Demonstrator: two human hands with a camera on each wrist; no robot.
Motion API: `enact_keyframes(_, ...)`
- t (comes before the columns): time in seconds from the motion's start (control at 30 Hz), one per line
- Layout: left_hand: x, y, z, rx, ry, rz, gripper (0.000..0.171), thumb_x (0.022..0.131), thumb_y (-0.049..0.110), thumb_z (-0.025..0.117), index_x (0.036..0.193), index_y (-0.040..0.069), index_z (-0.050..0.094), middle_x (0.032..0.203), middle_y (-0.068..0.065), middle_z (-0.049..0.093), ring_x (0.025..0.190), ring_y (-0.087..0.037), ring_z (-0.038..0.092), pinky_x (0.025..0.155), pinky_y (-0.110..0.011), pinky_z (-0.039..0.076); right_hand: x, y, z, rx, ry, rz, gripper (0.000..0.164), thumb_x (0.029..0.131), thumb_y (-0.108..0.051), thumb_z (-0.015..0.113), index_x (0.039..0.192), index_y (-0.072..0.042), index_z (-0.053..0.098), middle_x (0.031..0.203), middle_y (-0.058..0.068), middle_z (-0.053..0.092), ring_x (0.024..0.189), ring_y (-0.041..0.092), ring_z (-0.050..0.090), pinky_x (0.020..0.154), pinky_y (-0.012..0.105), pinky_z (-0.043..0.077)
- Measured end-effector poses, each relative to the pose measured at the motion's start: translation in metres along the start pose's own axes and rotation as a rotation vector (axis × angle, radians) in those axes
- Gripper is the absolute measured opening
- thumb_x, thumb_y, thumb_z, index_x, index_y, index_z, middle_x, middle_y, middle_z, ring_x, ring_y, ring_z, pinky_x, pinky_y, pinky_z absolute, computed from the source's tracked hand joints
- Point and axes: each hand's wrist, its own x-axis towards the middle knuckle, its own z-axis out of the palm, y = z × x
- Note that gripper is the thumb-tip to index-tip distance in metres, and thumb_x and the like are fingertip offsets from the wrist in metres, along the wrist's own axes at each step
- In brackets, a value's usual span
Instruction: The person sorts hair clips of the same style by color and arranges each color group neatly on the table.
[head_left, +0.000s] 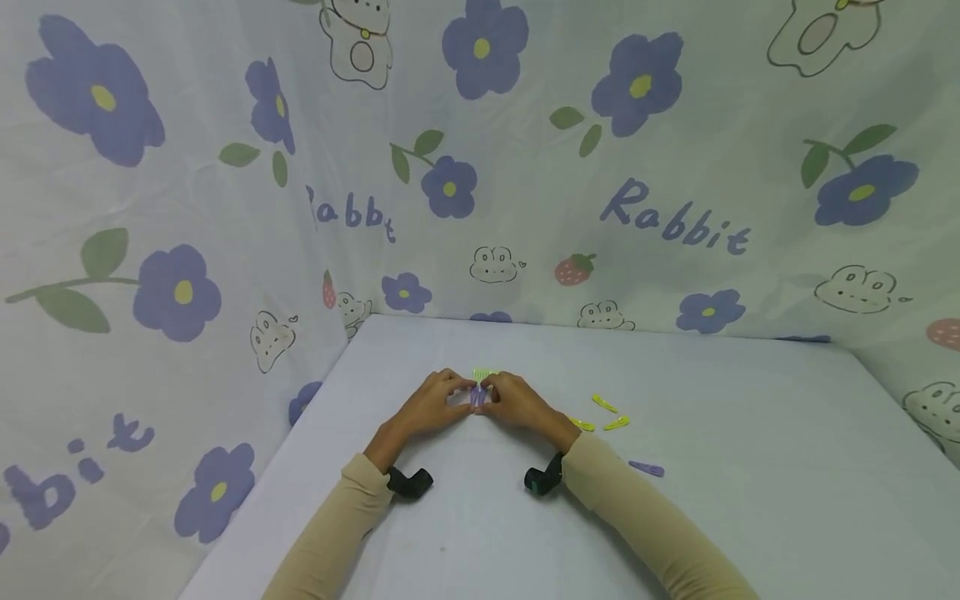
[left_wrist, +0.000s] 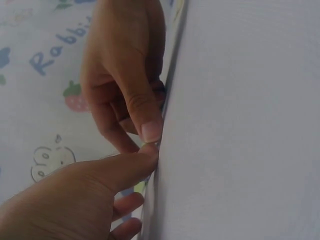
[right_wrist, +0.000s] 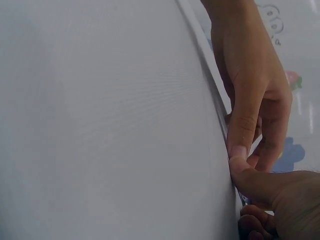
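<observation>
In the head view, small purple hair clips [head_left: 478,397] lie on the white table between my two hands. My left hand [head_left: 433,405] holds them from the left, index finger at the far end and thumb at the near end. From the other side my right hand [head_left: 517,402] grips them the same way. The thumb tips of both hands meet in the left wrist view, where the left hand [left_wrist: 75,192] hides the clips. Just beyond the fingertips sits a row of yellow-green hair clips [head_left: 482,374], partly covered.
Right of the right hand lie loose yellow hair clips, among them one farther back [head_left: 604,403] and one nearer [head_left: 617,423]. A purple hair clip [head_left: 647,468] rests beside the right sleeve. Patterned cloth [head_left: 525,208] hangs behind and left of the table [head_left: 750,467].
</observation>
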Motion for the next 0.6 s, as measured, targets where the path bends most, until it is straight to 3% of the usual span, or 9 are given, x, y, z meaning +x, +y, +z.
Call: enact_keyframes(0.6,0.0019,-0.0024,0.0004,-0.019,-0.012,-0.03,0.042,0.089,0.027,0.076,0.128,0.014,0.068,0.117,-0.007,0.063,0.109,-0.026,0.056,0.093,-0.046,0.048,-0.0026,0.0006,-0.0013,-0.019,0.021,-0.039,0.048,0.088,-0.032,0.077,0.123,-0.001,0.064,0.085,0.0,0.057,0.073,0.01,0.05,0.062,0.022,0.041)
